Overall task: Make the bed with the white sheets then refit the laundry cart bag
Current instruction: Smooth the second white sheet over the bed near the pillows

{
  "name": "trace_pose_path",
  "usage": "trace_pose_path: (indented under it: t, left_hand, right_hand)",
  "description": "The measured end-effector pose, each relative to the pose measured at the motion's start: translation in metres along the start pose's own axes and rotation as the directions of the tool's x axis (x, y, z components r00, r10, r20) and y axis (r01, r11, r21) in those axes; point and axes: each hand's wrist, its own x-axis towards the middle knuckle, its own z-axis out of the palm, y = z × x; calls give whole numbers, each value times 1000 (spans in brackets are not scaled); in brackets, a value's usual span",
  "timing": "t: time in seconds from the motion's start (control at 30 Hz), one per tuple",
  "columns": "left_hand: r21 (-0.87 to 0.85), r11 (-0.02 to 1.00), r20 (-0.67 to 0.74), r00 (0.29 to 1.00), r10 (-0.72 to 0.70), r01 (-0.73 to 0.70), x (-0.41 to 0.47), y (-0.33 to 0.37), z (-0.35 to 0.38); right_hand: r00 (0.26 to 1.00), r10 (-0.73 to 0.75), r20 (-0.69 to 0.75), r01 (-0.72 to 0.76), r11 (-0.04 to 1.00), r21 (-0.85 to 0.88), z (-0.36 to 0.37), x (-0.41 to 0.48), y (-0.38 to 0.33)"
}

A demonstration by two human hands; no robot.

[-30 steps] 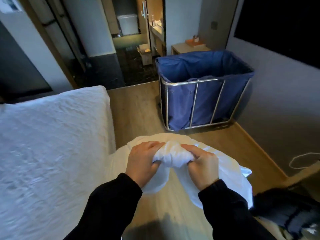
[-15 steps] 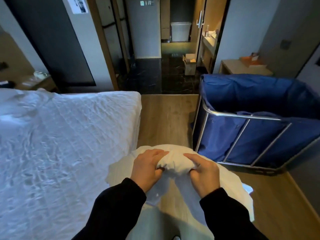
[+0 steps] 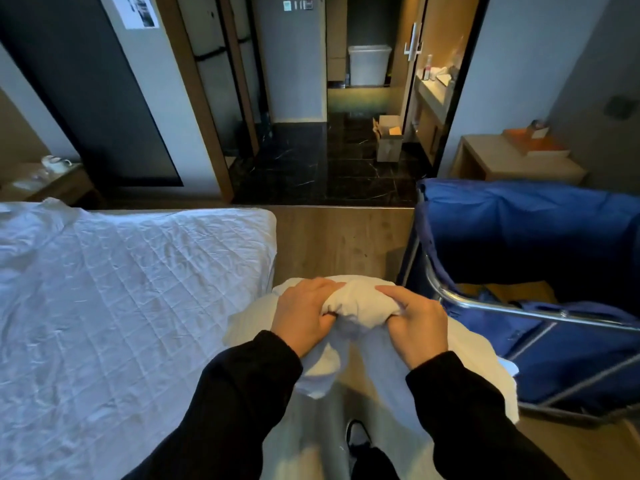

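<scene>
We hold a white sheet [image 3: 360, 303] bunched up in front of us, above the wooden floor [image 3: 339, 237], in the gap between the bed [image 3: 121, 306] on our left and the cart [image 3: 485, 306] on our right. The gathered roll runs left to right across the view, from one fist to the other. The loose cloth falls from it down toward the floor and fans out toward us, and a shoe [image 3: 356, 434] shows beneath it.

Our left hand [image 3: 304, 313] grips the left end of the roll, fingers curled over the top and thumb tucked below. Our right hand [image 3: 415, 327] grips the right end the same way, its knuckles just beside the cart's chrome near rail. Only the bunched cloth lies between the two fists.

The bed is covered in creased white quilted cloth, and its near corner sits just left of the hanging sheet. The blue bag [image 3: 519, 216] hangs on the cart's far side and sags inside the frame at the near rail.

Against a second ago, both grips and the roll's direction are unchanged. The view has swung left: the cart, then ahead and well apart, now sits close on our right and is cut by the edge. More of the bed and the dark tiled doorway shows.
</scene>
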Motion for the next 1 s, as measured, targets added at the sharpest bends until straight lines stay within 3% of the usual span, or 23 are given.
trace_pose_path:
  t: [0.23,0.4,0.57,0.8,1.0]
  left_hand:
    - [52,993,-35,994,-102,103,125,-70,5]
    - [92,961,-114,961,-250,261,194,-136,-6]
    - [123,935,-147,938,-314,332,269,-213,-13]
    - [153,930,-178,935,-306,334,393,-334,-5]
    - [114,950,-192,945,-265,290,513,-411,-11]
  right_hand:
    - [993,-41,106,38,999,34,63,157,20]
    - [961,-109,256,99,994,52,132,267,19]
    - [922,-167,349,130,983,128,200,369,14]
    - [889,-161,429,156,987,46,288,516,8]
    - [906,-212,368,218,976,26,328,637,-7]
